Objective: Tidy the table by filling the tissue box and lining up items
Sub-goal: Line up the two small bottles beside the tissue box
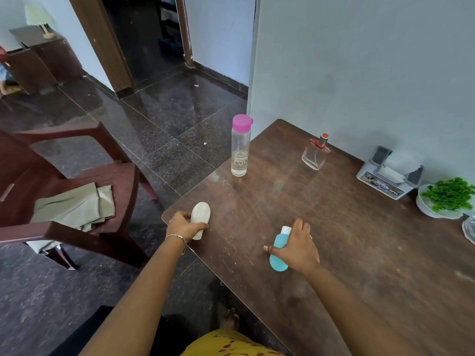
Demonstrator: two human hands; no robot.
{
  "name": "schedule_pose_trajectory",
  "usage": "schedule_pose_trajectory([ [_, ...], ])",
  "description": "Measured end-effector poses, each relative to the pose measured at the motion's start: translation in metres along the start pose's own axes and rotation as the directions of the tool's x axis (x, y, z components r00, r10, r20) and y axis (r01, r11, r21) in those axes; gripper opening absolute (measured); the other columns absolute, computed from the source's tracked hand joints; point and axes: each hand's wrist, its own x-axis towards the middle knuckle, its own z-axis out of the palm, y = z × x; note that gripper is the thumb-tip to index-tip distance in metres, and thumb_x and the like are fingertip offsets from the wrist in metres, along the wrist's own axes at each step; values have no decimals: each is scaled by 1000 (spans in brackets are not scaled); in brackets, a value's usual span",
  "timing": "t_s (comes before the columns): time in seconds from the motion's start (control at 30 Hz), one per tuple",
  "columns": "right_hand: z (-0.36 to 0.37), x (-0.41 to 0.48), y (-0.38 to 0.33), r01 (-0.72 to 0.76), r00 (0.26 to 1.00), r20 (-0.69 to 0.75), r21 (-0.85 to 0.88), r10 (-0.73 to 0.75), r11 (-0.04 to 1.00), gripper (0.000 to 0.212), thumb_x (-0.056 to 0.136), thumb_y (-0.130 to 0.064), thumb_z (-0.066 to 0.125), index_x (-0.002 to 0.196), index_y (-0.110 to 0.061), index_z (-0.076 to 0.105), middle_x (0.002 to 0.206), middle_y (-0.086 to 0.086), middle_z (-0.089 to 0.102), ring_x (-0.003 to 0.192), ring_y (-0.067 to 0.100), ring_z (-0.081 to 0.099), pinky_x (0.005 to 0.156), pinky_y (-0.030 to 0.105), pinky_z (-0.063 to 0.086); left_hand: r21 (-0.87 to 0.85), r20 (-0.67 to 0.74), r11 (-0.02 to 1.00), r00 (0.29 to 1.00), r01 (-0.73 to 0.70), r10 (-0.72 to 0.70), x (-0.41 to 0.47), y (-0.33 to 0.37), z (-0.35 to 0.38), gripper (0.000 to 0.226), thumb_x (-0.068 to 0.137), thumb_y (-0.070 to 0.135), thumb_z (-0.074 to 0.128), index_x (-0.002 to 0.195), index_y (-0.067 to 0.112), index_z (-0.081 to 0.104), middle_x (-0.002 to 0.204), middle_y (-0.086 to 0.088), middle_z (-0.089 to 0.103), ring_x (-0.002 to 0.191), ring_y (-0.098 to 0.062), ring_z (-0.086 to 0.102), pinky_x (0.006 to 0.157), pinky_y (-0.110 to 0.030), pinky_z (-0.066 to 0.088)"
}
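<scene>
My left hand (183,226) grips a white oval bottle (201,213) at the near left corner of the brown wooden table (359,247). My right hand (298,246) holds a small blue bottle (278,255) with a white cap, which lies on the table a little to the right. A clear water bottle (240,146) with a pink cap stands at the table's far left edge. A square glass perfume bottle (316,155) stands near the wall. The tissue box (390,173), with white tissue showing in its top, sits against the wall at the right.
A white pot with a green plant (448,199) stands right of the tissue box, and a clear object (469,228) shows at the right edge. A dark red plastic chair (72,186) with folded cloth (77,205) stands left of the table. The wall runs along the table's far side.
</scene>
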Motion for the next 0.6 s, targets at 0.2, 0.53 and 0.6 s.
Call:
schedule_pose_trajectory([
  [0.2, 8, -5, 5, -2, 1000, 4, 160, 1, 987, 89, 63, -38, 84, 126, -10, 27, 118, 13, 53, 101, 31, 59, 80, 38, 49, -153, 99, 988, 995, -15, 31, -11, 6, 15, 58, 64, 20, 84, 112, 10, 54, 107, -7, 61, 96, -26, 62, 77, -41, 57],
  [0.53, -4, 6, 17, -54, 997, -35, 368, 72, 928, 46, 70, -38, 80, 95, -19, 46, 90, -3, 58, 80, 20, 57, 65, 32, 42, -371, 292, 928, 952, 27, 90, -25, 41, 45, 52, 76, 8, 76, 113, 9, 40, 116, -12, 54, 95, -24, 62, 66, -31, 58],
  [0.6, -6, 13, 20, -95, 992, -25, 513, 126, 853, 41, 69, -34, 81, 93, -21, 50, 89, -1, 62, 78, 21, 60, 69, 36, 50, -354, 331, 935, 936, 6, 120, -23, 51, 51, 52, 77, 10, 75, 116, 6, 41, 116, -12, 56, 89, -22, 64, 73, -33, 56],
])
